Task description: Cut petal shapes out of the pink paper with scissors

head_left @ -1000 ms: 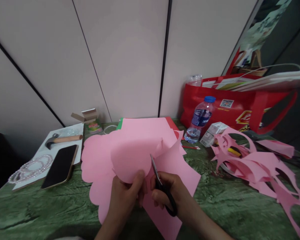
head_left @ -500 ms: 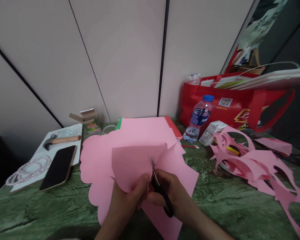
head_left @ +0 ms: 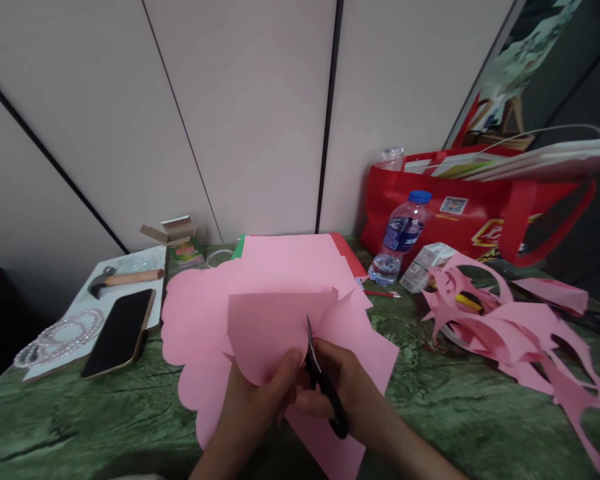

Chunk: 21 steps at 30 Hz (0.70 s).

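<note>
A sheet of pink paper (head_left: 265, 320) is raised off the pile, pinched near its lower edge by my left hand (head_left: 265, 393). My right hand (head_left: 345, 393) is wrapped round the handles of black-handled scissors (head_left: 325, 387), whose blades point up and away from me across the sheet. The hands are close together, with the left thumb just left of the blades. Beneath them lie more pink sheets, among them a scallop-edged pink piece (head_left: 195, 313) on the left. My left fingertips are hidden behind the paper.
At left are a phone (head_left: 120, 333), a hammer (head_left: 125, 279), a bead string (head_left: 60, 337) and a small open box (head_left: 185, 247). At right stand a water bottle (head_left: 400, 240), a red bag (head_left: 440, 200), a white carton (head_left: 425, 267) and pink paper scraps (head_left: 525, 327). A wall panel (head_left: 260, 120) rises behind.
The hands, sheet and scissors hold nearly the same pose. The whole view has shifted slightly, so most things sit a little further right.
</note>
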Each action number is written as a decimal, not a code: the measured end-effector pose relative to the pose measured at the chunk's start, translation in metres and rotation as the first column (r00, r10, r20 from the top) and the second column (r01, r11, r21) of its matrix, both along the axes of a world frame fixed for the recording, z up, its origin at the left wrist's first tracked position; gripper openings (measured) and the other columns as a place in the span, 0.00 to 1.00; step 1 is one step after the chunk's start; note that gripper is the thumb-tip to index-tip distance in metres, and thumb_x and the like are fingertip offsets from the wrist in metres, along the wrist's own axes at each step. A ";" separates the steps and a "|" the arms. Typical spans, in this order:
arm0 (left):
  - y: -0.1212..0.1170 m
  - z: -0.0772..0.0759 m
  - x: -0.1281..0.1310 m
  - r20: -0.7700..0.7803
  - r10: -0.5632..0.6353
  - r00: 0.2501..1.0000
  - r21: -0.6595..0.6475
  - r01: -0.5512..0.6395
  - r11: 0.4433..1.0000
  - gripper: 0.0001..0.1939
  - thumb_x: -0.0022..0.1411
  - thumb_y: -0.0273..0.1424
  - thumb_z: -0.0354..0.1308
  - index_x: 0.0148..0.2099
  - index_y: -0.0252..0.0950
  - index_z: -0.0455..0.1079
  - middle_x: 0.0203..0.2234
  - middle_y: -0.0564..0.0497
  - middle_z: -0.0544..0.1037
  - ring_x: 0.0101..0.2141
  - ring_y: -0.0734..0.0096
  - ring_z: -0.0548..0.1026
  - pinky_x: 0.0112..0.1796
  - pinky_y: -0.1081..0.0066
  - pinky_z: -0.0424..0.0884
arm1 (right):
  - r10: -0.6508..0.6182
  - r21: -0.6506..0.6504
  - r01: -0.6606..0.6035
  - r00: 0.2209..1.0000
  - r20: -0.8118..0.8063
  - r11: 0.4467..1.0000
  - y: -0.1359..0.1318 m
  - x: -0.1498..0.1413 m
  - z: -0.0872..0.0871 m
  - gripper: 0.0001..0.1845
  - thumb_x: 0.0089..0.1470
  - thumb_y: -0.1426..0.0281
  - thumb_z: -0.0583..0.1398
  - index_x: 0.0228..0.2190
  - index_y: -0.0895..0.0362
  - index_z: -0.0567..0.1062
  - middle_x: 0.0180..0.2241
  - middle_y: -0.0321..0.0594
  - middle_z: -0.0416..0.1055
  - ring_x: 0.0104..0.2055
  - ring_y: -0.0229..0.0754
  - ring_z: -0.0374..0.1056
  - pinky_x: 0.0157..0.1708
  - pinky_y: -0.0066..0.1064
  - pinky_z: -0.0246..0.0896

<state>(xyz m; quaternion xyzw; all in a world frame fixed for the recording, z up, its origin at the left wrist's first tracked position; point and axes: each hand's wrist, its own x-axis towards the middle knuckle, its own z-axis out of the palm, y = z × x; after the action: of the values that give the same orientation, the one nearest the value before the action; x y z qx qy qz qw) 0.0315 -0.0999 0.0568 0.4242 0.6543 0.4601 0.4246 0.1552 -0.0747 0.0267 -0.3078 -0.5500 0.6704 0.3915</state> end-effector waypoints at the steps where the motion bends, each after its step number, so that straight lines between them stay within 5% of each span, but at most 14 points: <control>1: 0.000 0.001 0.000 0.002 0.002 1.000 0.003 -0.002 1.000 0.18 0.48 0.39 0.56 0.14 0.36 0.60 0.05 0.58 0.59 0.09 0.80 0.56 0.13 0.76 0.50 | 0.000 0.006 0.000 1.000 0.000 1.000 0.000 0.000 0.000 0.22 0.33 0.60 0.69 0.24 0.58 0.65 0.22 0.30 0.60 0.24 0.34 0.54 0.23 0.25 0.49; 21: 0.000 -0.002 -0.001 0.025 -0.008 1.000 -0.005 0.008 1.000 0.16 0.47 0.39 0.57 0.15 0.36 0.62 0.05 0.58 0.58 0.09 0.81 0.54 0.12 0.76 0.48 | 0.004 0.008 -0.004 0.999 0.044 1.000 0.000 -0.001 -0.001 0.21 0.34 0.57 0.68 0.23 0.57 0.65 0.20 0.29 0.57 0.22 0.34 0.51 0.22 0.26 0.46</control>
<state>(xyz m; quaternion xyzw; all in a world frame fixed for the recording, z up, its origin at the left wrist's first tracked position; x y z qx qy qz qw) 0.0304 -0.0995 0.0551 0.4201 0.6483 0.4619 0.4357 0.1545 -0.0745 0.0256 -0.3200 -0.5618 0.6621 0.3790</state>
